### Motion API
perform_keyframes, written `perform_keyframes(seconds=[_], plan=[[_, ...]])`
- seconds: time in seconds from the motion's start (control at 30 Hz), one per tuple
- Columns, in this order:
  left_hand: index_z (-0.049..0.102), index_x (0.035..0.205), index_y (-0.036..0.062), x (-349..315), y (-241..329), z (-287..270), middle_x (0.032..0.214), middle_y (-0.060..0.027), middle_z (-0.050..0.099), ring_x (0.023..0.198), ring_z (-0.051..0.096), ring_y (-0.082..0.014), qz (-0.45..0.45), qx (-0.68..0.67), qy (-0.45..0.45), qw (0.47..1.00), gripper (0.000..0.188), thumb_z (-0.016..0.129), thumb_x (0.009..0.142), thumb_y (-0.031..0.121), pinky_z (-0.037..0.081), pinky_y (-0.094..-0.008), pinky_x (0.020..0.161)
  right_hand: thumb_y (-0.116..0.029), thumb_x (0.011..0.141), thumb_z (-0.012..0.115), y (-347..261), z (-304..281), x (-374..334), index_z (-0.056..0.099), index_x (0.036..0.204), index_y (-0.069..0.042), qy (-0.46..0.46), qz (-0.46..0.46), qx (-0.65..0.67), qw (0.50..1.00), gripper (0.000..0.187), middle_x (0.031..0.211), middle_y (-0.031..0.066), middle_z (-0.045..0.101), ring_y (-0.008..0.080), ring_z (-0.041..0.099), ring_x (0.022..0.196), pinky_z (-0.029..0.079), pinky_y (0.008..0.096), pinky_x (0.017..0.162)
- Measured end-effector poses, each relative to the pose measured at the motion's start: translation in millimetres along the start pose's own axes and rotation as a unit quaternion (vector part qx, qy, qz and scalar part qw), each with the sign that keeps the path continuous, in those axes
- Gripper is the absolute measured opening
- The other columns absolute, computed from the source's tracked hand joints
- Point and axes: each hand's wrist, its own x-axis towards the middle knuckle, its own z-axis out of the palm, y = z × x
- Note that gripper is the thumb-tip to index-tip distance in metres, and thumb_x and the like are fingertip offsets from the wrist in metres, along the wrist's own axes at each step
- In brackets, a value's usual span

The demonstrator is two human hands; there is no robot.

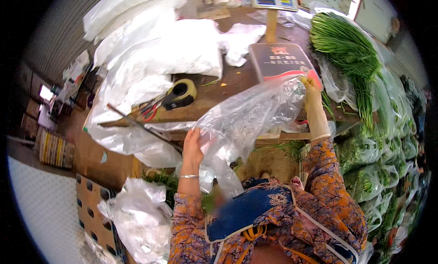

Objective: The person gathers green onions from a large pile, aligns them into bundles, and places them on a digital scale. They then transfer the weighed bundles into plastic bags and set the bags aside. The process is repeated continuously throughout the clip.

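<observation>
A clear plastic bag (255, 109) is stretched between my two hands in front of the table edge. My left hand (192, 145), bare with a silver bangle at the wrist, has its fingers closed on the bag's near left side. The bag's far right end is pinched by my right hand (312, 93), which wears a pale yellowish glove. This right hand is over the near right corner of a weighing scale (278, 58), whose flat plate is partly covered by the bag. Nothing shows inside the bag.
White plastic bags (159, 47) are piled on the table's left. Nearer lie a tape roll in a dispenser (180, 94) and red-handled scissors (149, 112). Long green chives (344, 45) lie at right, above bagged greens (365, 177). A stuffed plastic bag (139, 218) stands lower left.
</observation>
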Motion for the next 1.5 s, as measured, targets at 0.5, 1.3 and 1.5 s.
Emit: perform_keyframes(seconds=[0.5,1.3,1.5], plan=[[0.045,0.116,-0.0012,40.3,-49.1,229.1,0.116,-0.0133,0.052,0.105,0.052,-0.0267,-0.033,-0.078,-0.156,0.984,0.031,0.035,0.094,0.019,0.043,-0.0423,0.090,-0.035,0.089,0.049,9.1,-55.3,-28.4,0.061,0.103,-0.006,-0.337,0.161,-0.126,0.919,0.035,0.102,0.0075,0.062,0.0179,0.057,0.093,0.044,0.0298,0.082],[0.050,0.093,0.0015,47.6,-161.4,384.3,0.077,-0.0083,0.054,0.068,0.057,-0.0163,0.130,0.489,-0.576,0.642,0.017,0.059,0.080,0.008,0.048,-0.0274,0.062,-0.041,0.078,0.064,-75.7,-144.5,-22.2,0.063,0.087,-0.003,0.049,0.150,-0.058,0.986,0.039,0.072,0.0030,0.061,0.0107,0.056,0.061,0.045,0.0231,0.058],[0.049,0.081,0.0010,99.7,-151.8,376.0,0.070,-0.0062,0.054,0.067,0.056,-0.0157,-0.023,0.274,-0.484,0.831,0.007,0.055,0.080,0.005,0.045,-0.0254,0.058,-0.023,0.084,0.058,-60.7,-205.6,-13.2,0.059,0.092,-0.003,0.132,0.035,-0.270,0.953,0.022,0.081,0.0080,0.062,0.0148,0.059,0.067,0.049,0.0263,0.057]])
